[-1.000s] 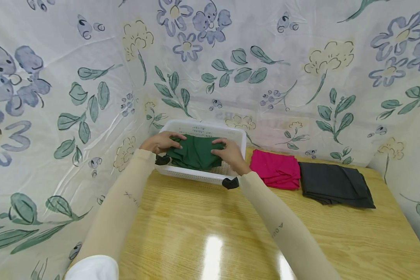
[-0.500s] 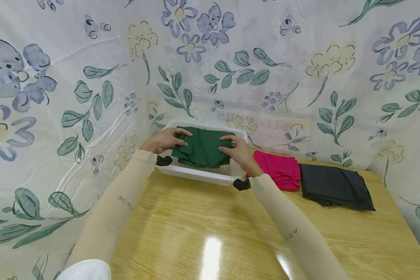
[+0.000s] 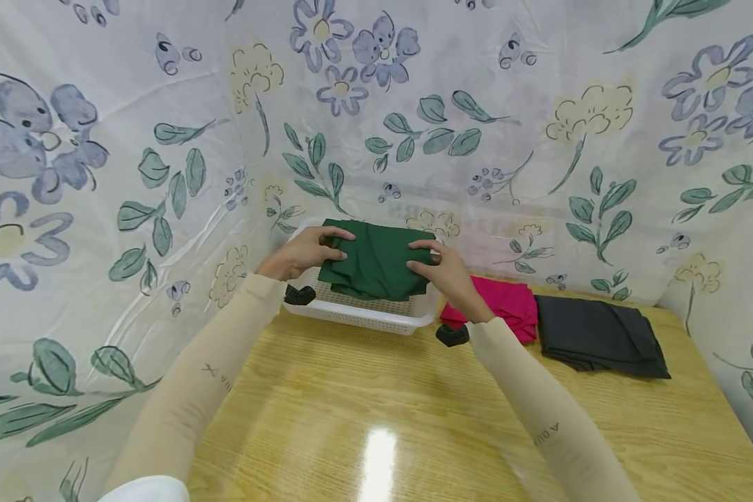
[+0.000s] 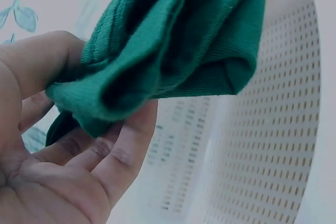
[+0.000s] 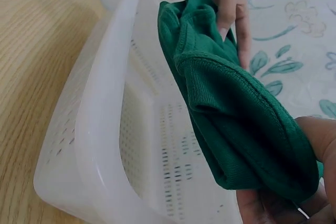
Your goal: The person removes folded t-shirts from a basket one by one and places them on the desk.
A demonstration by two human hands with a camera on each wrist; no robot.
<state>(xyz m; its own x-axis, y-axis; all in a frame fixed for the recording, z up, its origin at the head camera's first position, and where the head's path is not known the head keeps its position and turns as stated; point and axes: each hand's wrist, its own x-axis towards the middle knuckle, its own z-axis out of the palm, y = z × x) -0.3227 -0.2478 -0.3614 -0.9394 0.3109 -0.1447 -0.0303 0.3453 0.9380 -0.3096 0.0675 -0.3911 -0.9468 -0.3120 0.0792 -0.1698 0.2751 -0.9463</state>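
A folded green garment (image 3: 379, 259) hangs above the white perforated basket (image 3: 358, 318), held between both hands. My left hand (image 3: 307, 251) grips its left end, thumb on one side and fingers beneath, as the left wrist view shows. At the other end my right hand (image 3: 447, 273) pinches the folded edge; in the right wrist view the cloth layers (image 5: 236, 114) fan open toward the camera. The basket floor (image 4: 262, 108) shows below the cloth, with nothing lying on the part in view.
On the wooden table (image 3: 326, 404), a folded crimson cloth (image 3: 508, 303) lies right of the basket, partly behind my right wrist. A folded dark grey cloth (image 3: 599, 333) lies beside it. Floral sheeting (image 3: 452, 160) hangs at the back and left.
Both hands have lifted the green garment up out of the basket and shifted it slightly right. The crimson and dark grey cloths stay where they were.
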